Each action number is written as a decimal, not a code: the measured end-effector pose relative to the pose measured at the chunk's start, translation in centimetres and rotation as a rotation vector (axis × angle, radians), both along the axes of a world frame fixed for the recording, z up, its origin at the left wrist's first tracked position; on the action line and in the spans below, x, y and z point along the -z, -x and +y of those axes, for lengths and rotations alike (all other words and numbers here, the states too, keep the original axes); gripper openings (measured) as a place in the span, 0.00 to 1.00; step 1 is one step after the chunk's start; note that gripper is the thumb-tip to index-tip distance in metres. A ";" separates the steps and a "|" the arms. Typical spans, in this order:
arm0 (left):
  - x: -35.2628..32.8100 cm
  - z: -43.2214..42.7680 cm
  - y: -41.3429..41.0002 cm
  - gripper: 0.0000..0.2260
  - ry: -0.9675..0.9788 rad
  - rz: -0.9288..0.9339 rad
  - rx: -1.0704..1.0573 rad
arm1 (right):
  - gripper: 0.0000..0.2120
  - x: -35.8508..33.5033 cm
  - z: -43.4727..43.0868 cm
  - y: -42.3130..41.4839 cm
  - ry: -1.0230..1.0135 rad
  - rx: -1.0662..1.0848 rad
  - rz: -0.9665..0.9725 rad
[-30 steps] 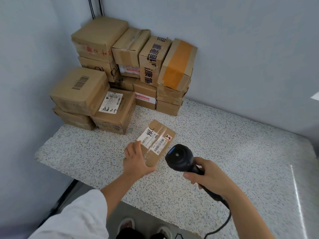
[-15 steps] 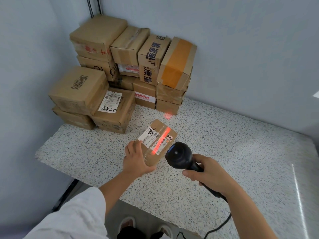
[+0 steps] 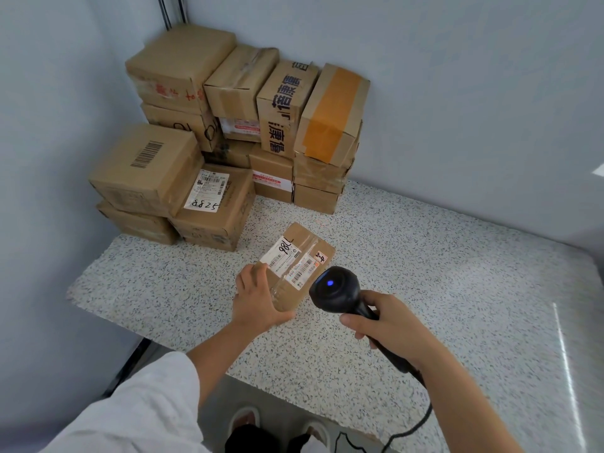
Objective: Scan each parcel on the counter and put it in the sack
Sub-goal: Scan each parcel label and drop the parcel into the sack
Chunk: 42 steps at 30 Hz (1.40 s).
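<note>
brown taped parcel (image 3: pixel 313 243), 2 white barcode labels (image 3: pixel 283 255), left grip (image 3: pixel 258 299) holding it, right grip (image 3: pixel 389 325) holding scanner (image 3: pixel 336 289)

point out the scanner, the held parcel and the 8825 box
scanner (image 3: pixel 340 292), head view, top of its head
held parcel (image 3: pixel 281 253), head view, its white label
8825 box (image 3: pixel 207 192), head view, its white label

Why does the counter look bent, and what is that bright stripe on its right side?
Head view: the wide-angle lens bows the counter edges and the walls. Head view: the stripe is glare on the polished top, probably from a lamp. Head view: light is otherwise soft and sharp, the parcel tape glints, and the scanner shows a blue dot.
</note>
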State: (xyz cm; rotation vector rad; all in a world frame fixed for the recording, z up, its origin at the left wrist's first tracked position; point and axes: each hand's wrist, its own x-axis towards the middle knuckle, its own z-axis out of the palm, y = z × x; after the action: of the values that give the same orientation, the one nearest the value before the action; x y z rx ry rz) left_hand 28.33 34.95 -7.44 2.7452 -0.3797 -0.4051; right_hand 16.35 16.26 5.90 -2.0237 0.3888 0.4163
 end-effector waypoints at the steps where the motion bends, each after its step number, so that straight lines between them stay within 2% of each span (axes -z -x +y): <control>1: 0.0 0.0 0.0 0.50 -0.003 0.001 -0.001 | 0.05 0.1 0.0 0.0 -0.005 0.004 0.002; 12: 0.4 -0.6 0.4 0.53 -0.072 -0.052 0.003 | 0.07 0.4 -0.5 0.8 -0.009 0.036 -0.032; 17: -0.4 -0.7 0.5 0.48 -0.006 -0.031 -0.037 | 0.10 0.3 -1.4 1.9 0.034 0.080 -0.055; 22: -2.1 -1.5 1.4 0.47 0.074 -0.055 -0.010 | 0.15 -0.4 -2.5 3.5 0.114 0.163 -0.124; 27: -4.0 -3.5 2.4 0.47 0.181 -0.125 0.113 | 0.16 -1.8 -3.2 6.2 0.192 0.309 -0.206; 32: -5.8 -6.5 3.8 0.49 0.257 -0.128 0.331 | 0.17 -3.7 -3.0 10.7 0.324 0.492 -0.303; 42: -11.7 -14.3 11.7 0.47 0.467 -0.138 0.734 | 0.19 -5.7 -2.9 22.4 0.516 0.881 -0.334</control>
State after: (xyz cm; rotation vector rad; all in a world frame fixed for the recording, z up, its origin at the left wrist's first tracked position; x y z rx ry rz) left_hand 16.62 20.70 4.26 2.1041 -1.3392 -0.2492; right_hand -6.07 13.34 11.61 -2.1032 1.1878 -0.6124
